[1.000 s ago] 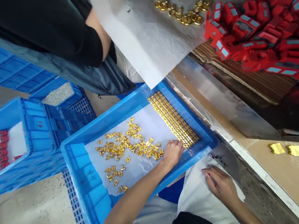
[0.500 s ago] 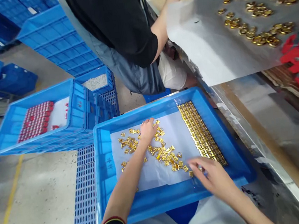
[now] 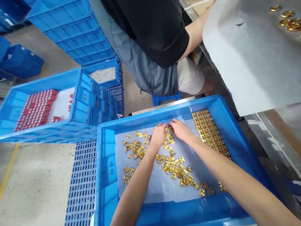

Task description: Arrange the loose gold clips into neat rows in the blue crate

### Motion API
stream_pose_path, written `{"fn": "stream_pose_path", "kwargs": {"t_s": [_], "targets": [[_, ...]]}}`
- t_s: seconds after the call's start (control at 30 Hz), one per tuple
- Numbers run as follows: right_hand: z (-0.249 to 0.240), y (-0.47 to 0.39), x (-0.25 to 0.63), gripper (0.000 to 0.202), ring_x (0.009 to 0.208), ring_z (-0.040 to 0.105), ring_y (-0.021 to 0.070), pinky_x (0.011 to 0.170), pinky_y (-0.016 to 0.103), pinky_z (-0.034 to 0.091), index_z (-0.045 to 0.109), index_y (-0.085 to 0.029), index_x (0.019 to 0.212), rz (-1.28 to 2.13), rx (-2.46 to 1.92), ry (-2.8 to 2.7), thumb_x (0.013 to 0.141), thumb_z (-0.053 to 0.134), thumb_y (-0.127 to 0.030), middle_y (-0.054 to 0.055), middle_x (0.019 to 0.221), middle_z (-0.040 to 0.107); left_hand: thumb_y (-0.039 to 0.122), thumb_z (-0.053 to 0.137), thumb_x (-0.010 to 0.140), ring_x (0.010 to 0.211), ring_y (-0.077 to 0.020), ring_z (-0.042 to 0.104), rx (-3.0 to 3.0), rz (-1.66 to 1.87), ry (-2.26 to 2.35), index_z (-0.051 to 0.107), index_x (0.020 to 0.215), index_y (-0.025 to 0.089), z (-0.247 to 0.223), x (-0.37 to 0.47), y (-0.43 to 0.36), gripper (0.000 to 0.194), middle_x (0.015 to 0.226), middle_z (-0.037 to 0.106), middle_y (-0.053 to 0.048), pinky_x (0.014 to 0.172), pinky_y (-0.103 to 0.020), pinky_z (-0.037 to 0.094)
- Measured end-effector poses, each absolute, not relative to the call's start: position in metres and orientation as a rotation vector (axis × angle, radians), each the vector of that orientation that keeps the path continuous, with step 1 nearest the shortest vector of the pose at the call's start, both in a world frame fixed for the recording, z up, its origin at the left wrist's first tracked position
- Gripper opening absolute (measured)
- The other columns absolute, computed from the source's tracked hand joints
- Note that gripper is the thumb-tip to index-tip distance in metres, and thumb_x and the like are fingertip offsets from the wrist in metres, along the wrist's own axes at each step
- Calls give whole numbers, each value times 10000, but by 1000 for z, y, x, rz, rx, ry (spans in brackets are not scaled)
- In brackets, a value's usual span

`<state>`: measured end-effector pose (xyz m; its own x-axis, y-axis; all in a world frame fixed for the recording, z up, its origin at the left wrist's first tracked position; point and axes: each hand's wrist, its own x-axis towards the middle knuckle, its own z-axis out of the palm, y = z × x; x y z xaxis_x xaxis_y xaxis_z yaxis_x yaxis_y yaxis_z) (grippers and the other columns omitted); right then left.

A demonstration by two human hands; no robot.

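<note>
In a large blue plastic tray (image 3: pixel 115 189), loose small gold-coloured metal pieces (image 3: pixel 176 166) lie scattered on a white paper sheet (image 3: pixel 159 190). My left hand (image 3: pixel 158 134) and my right hand (image 3: pixel 180 129) come close together over the upper part of this scatter. Fingers of both hands are drawn in. Gold shows at the left fingertips, while what the right fingers pinch is too small to make out. Along the tray's right side, more gold pieces stand packed in neat rows (image 3: pixel 209 130), the lower end partly hidden behind my right forearm.
A co-worker in a black sleeve (image 3: pixel 154 25) stands beyond the tray. Right of them, a paper-covered bench (image 3: pixel 258 53) bears round gold parts (image 3: pixel 295 25). At left, a stacked blue crate (image 3: pixel 83 95) holds red-and-white pieces (image 3: pixel 35 108); taller blue crates (image 3: pixel 73 31) rise behind.
My right hand has moved from the lower end of the packed rows up and left to beside my left hand. The view has shifted, and the tray appears larger.
</note>
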<state>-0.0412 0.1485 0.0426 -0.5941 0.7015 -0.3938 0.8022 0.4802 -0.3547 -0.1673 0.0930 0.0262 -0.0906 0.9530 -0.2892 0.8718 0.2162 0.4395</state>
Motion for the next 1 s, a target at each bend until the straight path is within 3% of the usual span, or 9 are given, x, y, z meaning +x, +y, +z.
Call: {"fn": "stream_pose_path", "kwargs": {"t_s": [0.2,0.47,0.6,0.67,0.77,1.0], "targets": [[48,131,-20,321,1012,684,271,832,333,495,613,-59,1173,-641,1602,2341,961,372,-83,221,1119,672,22,480,822,1064,-207,623,1896,325,1671,665,1011,197,19,-155,111,318,1066,684,-65,974,-311,466],[57,121,-12,307,988,708,269,793,324,505,606,-68,1160,-635,1857,2111,969,370,-116,220,1044,720,-30,458,738,1098,-194,623,1999,320,1408,676,1039,194,24,-137,132,435,1098,700,-56,1001,-305,459],[68,112,-6,297,992,702,284,802,332,497,575,-53,1196,-643,1881,2104,965,434,-174,230,1037,712,65,502,836,1112,-204,617,1908,327,1661,644,1105,210,35,-151,115,337,1185,665,-65,984,-320,468],[74,101,1,294,973,703,280,800,331,492,570,-71,1202,-633,1841,2164,970,453,-208,211,1030,710,193,548,891,1058,-223,633,1850,277,1831,639,1083,205,39,-156,98,213,1123,678,-75,950,-340,474],[76,83,12,261,922,708,258,767,316,489,590,-119,1178,-646,1718,2257,978,459,-225,165,1046,699,330,594,897,1029,-257,635,1815,153,1963,639,1042,198,40,-151,74,201,995,701,-79,938,-374,457],[54,72,0,277,937,681,203,766,273,470,571,-167,1222,-775,1541,2442,966,468,-156,110,1231,606,235,559,880,1053,-262,634,1735,106,1969,656,1074,200,35,-139,76,220,1004,719,-78,957,-388,437]]}}
